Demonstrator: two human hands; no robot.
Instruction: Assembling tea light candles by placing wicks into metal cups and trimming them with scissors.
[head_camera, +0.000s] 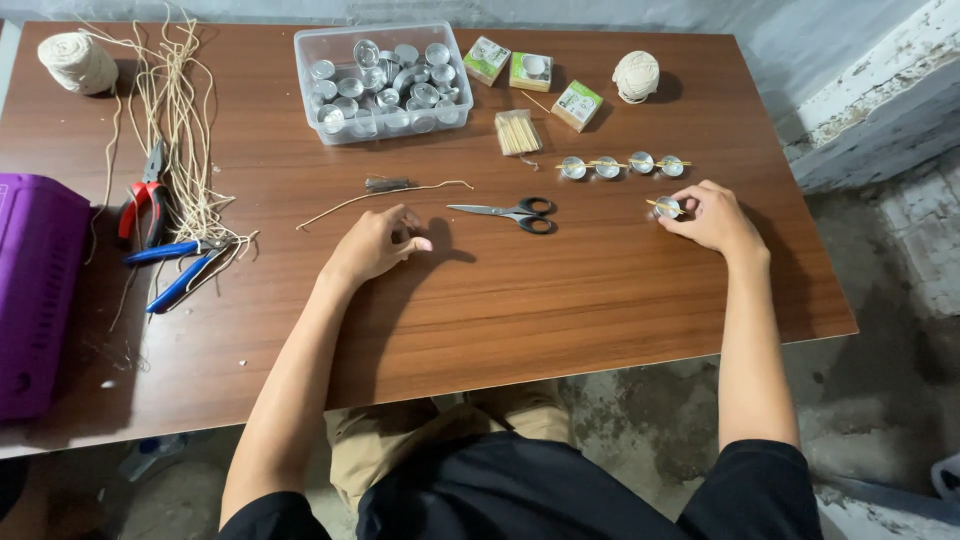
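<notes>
My right hand (715, 217) rests on the brown table (520, 300) at the right, fingers closed on a small metal tealight cup (667, 207) with a thin stick across its top. Just behind it stands a row of several similar cups (621, 165) with sticks laid over them. My left hand (378, 243) lies near the middle of the table, fingers loosely curled, holding nothing that I can see. A cut length of string (380, 195) lies just beyond it, and black-handled scissors (505, 212) lie between my hands.
A clear tub of empty metal cups (383, 82) stands at the back. Small boxes (530, 72), a bundle of sticks (517, 131) and a twine ball (636, 75) lie behind. At left are loose strings (180, 130), red pliers (145, 200), blue pliers (175, 265), another twine ball (78, 62) and a purple case (35, 290).
</notes>
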